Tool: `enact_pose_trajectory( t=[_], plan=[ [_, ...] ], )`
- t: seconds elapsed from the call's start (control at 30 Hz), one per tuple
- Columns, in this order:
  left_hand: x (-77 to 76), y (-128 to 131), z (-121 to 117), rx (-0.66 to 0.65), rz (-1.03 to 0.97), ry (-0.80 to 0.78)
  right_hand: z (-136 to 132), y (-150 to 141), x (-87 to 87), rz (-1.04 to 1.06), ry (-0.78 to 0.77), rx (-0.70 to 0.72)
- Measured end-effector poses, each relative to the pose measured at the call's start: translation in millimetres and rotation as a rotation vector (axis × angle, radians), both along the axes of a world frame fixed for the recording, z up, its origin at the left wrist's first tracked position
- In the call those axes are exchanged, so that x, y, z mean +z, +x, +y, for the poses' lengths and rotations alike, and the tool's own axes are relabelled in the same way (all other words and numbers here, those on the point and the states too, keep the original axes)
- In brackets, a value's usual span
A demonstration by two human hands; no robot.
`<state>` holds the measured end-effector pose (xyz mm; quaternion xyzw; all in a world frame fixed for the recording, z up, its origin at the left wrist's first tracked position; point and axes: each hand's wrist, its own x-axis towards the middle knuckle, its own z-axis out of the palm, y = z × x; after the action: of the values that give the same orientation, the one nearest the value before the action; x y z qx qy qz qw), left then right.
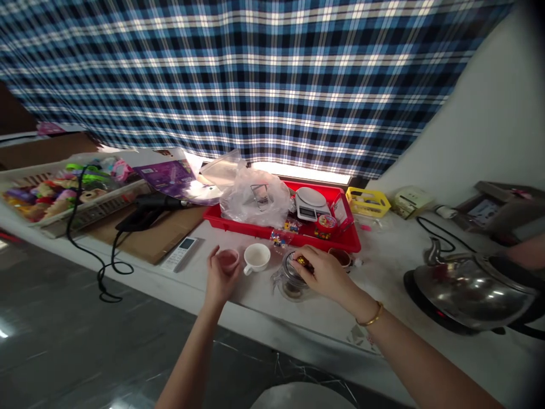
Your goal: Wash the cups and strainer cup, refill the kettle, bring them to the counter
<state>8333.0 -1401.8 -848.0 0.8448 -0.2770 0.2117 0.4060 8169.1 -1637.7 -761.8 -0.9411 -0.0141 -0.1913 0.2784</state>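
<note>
My left hand (pixel 222 277) is closed around a small pinkish cup (pixel 229 259), low over the table's front part. Just right of it stands a white cup (pixel 257 257) with its handle toward me. Beyond that is a clear glass teapot (pixel 293 288) with some brown content at its bottom. Over the teapot's top, my right hand (pixel 320 271) pinches a small gold-and-brown thing (pixel 303 262); I cannot tell whether it is the lid's knob. Behind this hand sits a dark reddish-brown cup (pixel 340 257), partly hidden.
A red tray (pixel 255 232) holds a plastic bag and a kitchen scale (pixel 311 203). Right is a steel kettle (pixel 472 289), with part of a blurred hand (pixel 528 250) beyond it. Left are a remote (pixel 180 255), a corded heat gun (pixel 147 211) and a toy basket (pixel 97 203).
</note>
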Motion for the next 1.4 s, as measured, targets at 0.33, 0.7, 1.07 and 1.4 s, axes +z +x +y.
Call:
enact_pose_trajectory(
  t=[0.33,0.7,1.07,1.4],
  plan=[
    [28.7,-79.1,-15.4,-0.128,-0.102,-0.049,2.6,-0.5,-3.1,-0.052,-0.038,0.016],
    [2.4,-117.1,-61.6,-0.264,0.118,-0.047,-47.5,7.7,8.5,-0.546,1.35,-0.315],
    [19.8,-130.8,-47.6,-0.26,0.231,-0.137,-4.8,36.2,37.1,-0.056,0.354,0.102],
    [21.0,-191.1,48.4,0.202,0.402,-0.182,50.4,129.1,15.7,0.179,-0.237,0.341]
  ],
)
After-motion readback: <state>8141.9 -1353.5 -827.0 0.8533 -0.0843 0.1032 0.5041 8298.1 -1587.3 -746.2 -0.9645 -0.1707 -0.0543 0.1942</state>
